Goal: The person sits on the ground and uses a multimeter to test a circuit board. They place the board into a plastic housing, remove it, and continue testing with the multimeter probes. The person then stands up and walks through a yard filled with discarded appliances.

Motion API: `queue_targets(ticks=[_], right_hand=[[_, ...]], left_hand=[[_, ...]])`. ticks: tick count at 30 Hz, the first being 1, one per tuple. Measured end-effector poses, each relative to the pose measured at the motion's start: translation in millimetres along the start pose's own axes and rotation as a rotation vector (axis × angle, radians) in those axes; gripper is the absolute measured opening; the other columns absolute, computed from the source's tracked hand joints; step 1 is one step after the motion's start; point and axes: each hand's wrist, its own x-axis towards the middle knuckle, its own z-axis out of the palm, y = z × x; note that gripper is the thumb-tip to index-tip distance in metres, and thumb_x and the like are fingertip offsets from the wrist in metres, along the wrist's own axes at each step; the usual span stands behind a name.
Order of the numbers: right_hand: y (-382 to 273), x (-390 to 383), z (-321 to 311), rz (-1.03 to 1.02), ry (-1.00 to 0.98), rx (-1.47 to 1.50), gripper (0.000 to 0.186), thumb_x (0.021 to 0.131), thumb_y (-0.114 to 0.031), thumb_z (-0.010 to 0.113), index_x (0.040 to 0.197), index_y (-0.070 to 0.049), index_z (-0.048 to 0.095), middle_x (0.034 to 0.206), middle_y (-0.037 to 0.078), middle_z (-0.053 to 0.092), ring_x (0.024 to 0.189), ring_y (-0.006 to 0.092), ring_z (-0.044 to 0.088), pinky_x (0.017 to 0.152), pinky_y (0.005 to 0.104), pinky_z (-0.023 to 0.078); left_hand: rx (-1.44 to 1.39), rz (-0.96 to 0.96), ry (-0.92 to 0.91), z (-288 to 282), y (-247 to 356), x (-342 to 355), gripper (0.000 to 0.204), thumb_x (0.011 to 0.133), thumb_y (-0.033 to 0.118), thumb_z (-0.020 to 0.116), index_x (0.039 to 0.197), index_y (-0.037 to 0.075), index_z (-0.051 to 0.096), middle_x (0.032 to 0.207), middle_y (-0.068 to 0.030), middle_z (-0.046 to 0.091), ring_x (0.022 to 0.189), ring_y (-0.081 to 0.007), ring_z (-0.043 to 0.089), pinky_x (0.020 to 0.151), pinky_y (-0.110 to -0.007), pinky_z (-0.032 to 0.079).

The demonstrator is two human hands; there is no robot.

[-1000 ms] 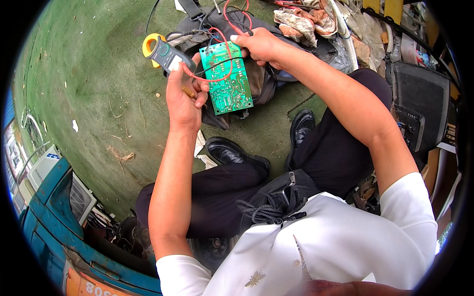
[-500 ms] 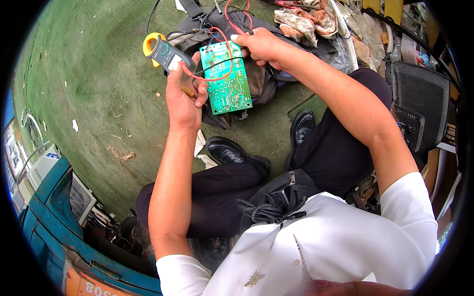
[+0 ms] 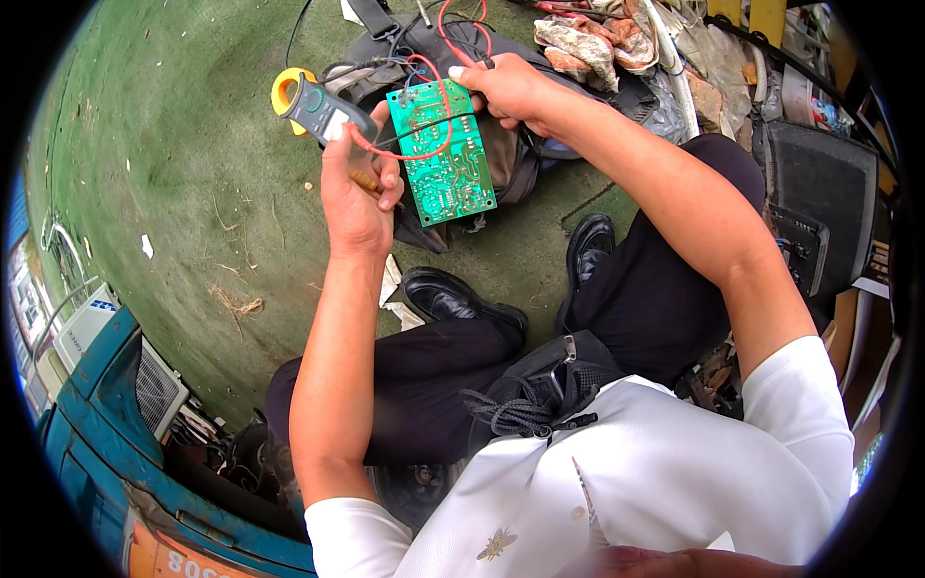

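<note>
My left hand [image 3: 356, 188] grips a grey clamp meter [image 3: 318, 106] with a yellow jaw, its face up, and a brownish handle [image 3: 364, 178] shows between the fingers. My right hand [image 3: 491, 91] is closed on a red test probe [image 3: 459, 58] at the top right corner of a green circuit board [image 3: 443, 169], thumb on that corner. The board's soldered face is up, with red and black leads crossing it. Behind it a grey-black backpack [image 3: 520, 173] lies on the green floor, with several wires over it.
Rags [image 3: 588, 43], plastic bags and clutter are piled at top right. A dark flat panel [image 3: 824, 193] stands at the right. A blue-green metal body [image 3: 106, 385] and a white grille unit [image 3: 154, 385] are at lower left. My shoes [image 3: 453, 299] are below the board.
The meter has shifted slightly left with my left hand, and the board's angle has changed a little. Both hands keep their grips; my body has not visibly moved.
</note>
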Motion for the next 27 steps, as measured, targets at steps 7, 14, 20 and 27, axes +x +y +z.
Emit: queue_targets(ticks=[7, 14, 20, 27], right_hand=[[-2.4, -1.9, -3.2, -0.031, -0.010, 0.010, 0.040, 0.096, -0.042, 0.066, 0.086, -0.002, 0.063, 0.072, 0.002, 0.058, 0.050, 0.0107, 0.043, 0.043, 0.0289, 0.034], [-4.7, -6.2, -2.4, -0.068, 0.016, 0.001, 0.042, 0.095, -0.041, 0.067, 0.081, -0.002, 0.060, 0.071, 0.003, 0.056, 0.050, 0.0110, 0.041, 0.043, 0.0295, 0.032], [-3.5, -3.4, -4.7, -0.066, 0.006, -0.009, 0.043, 0.095, -0.042, 0.067, 0.082, -0.001, 0.061, 0.070, 0.004, 0.057, 0.050, 0.0116, 0.042, 0.043, 0.0294, 0.033], [-0.9, -5.0, -0.6, -0.175, 0.069, -0.035, 0.043, 0.096, -0.043, 0.066, 0.075, -0.005, 0.061, 0.064, -0.001, 0.053, 0.051, 0.0093, 0.043, 0.047, 0.0292, 0.035]], left_hand=[[-0.043, -0.005, -0.001, 3.9, 3.3, -0.7, 0.029, 0.102, 0.044, 0.049, 0.111, 0.016, 0.051, 0.135, -0.0154, 0.063, 0.059, -0.0058, 0.047, 0.041, -0.018, 0.031], [-0.046, 0.014, -0.002, 5.5, 4.0, -2.7, 0.029, 0.103, 0.044, 0.049, 0.109, 0.016, 0.051, 0.134, -0.0155, 0.063, 0.059, -0.0057, 0.047, 0.041, -0.018, 0.031], [-0.057, 0.028, -0.011, 6.2, 5.1, -4.2, 0.030, 0.103, 0.045, 0.049, 0.109, 0.015, 0.051, 0.134, -0.0152, 0.063, 0.059, -0.0058, 0.046, 0.041, -0.018, 0.031], [-0.060, 0.044, -0.012, 6.4, 7.4, -5.1, 0.042, 0.100, 0.046, 0.052, 0.117, 0.008, 0.052, 0.132, -0.0128, 0.061, 0.059, -0.0064, 0.047, 0.041, -0.018, 0.032]])
